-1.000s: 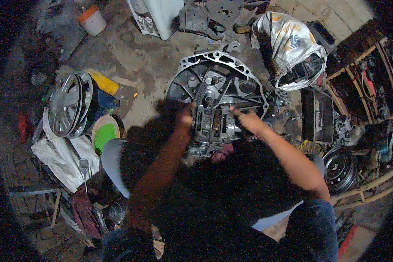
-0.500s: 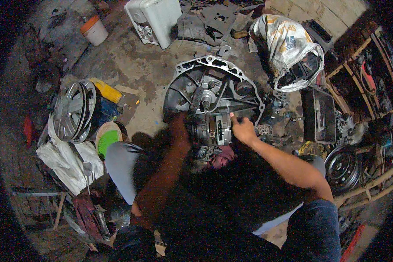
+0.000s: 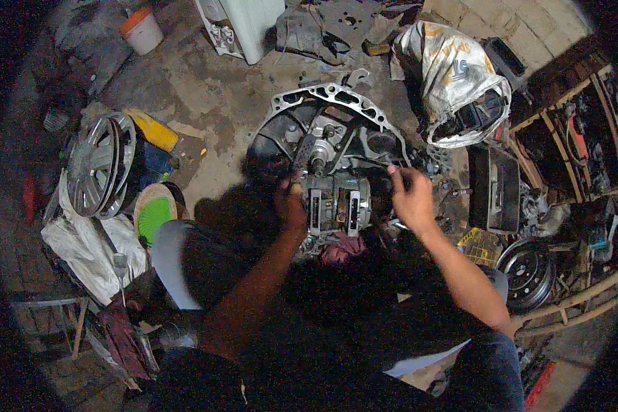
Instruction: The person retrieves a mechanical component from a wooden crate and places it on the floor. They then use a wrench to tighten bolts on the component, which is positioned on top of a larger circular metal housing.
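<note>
In front of me on the floor stands a gearbox with a wide, open bell housing (image 3: pixel 364 103) and a shaft (image 3: pixel 318 165) at its middle. On its near side are two upright slotted metal plates (image 3: pixel 355 211). My left hand (image 3: pixel 292 204), in deep shadow, is at the left of the plates with its fingers curled; what they hold is hidden. My right hand (image 3: pixel 413 196) is closed near the housing's lower right edge, thumb up and fingers bent in. Whether something small is in it I cannot make out. A dark red cloth (image 3: pixel 343 248) lies below the plates.
Wheel covers (image 3: pixel 99 165), a yellow container (image 3: pixel 154 132) and a green-centred round piece (image 3: pixel 154 214) are at the left. On the right are a white sack (image 3: pixel 453 75) of parts, a grey tray (image 3: pixel 502 196) and a wheel rim (image 3: pixel 527 273). A bucket (image 3: pixel 141 34) stands far left.
My right hand has moved right, away from the slotted part, and its fingers have curled. Both slotted plates now show, where one showed before. The whole view has shifted a little.
</note>
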The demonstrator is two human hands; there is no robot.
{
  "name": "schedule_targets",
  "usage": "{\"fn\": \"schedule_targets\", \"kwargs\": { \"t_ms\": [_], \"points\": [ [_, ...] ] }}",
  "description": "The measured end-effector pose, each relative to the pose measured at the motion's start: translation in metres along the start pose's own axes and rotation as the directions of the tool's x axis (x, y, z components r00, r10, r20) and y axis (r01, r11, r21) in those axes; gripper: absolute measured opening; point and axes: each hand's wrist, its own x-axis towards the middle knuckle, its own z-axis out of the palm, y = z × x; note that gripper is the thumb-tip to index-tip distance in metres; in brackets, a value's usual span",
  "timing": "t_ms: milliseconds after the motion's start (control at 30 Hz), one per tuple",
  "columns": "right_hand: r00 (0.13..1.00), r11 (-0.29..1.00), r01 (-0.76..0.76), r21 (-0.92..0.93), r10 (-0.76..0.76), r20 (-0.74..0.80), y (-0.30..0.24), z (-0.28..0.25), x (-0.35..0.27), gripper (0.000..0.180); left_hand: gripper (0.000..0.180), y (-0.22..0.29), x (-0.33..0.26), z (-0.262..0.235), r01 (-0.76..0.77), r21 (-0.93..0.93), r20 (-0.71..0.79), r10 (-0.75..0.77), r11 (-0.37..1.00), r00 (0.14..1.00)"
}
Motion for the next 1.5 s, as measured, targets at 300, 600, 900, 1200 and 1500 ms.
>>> {"fn": "schedule_targets", "kwargs": {
  "t_ms": [300, 600, 900, 1200, 1500],
  "points": [
    [0.989, 0.997, -0.072, -0.039, 0.076, 0.13, -0.007, -0.007, 0.002, 0.035, 0.032, 0.001, 0.007, -0.003, -0.219, 0.065, 0.11, 0.211, 0.974, 0.971],
    [0.95, 0.977, -0.122, -0.174, 0.165, 0.264, -0.074, -0.008, -0.046, 0.054, 0.025, 0.085, -0.01, 0.008, -0.073, 0.415, 0.223, -0.023, 0.907, 0.975],
    [0.971, 0.989, -0.094, -0.116, 0.117, 0.207, -0.082, 0.026, -0.048, 0.042, 0.046, 0.082, 0.0, 0.015, -0.016, 0.332, 0.235, -0.067, 0.943, 0.97],
    [0.932, 0.948, 0.009, -0.318, 0.107, 0.347, -0.094, 0.028, -0.036, 0.051, 0.054, 0.074, -0.003, 0.016, -0.028, 0.387, 0.197, -0.053, 0.922, 0.979],
    [0.879, 0.976, -0.198, 0.089, 0.137, 0.456, -0.072, 0.039, -0.01, 0.03, 0.053, 0.07, -0.003, 0.013, -0.033, 0.372, 0.195, -0.043, 0.928, 0.98]
  ]
}}
